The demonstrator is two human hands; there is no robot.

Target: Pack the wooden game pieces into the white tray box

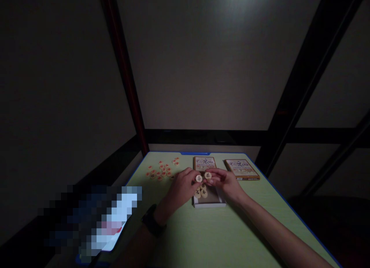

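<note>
Pinching one round game piece (199,178) each, left hand (182,187) and right hand (227,183) hover together over the open box (209,200).

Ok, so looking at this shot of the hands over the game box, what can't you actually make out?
- Head view: characters on the disc in the left hand and the disc in the right hand are too small and dim to read.
- Pieces inside the open box: partly hidden behind both hands.
- Scattered red-marked pieces: too small to count surely.
- Object at lower left: pixelated out.
- Printed lid: text unreadable.
</note>
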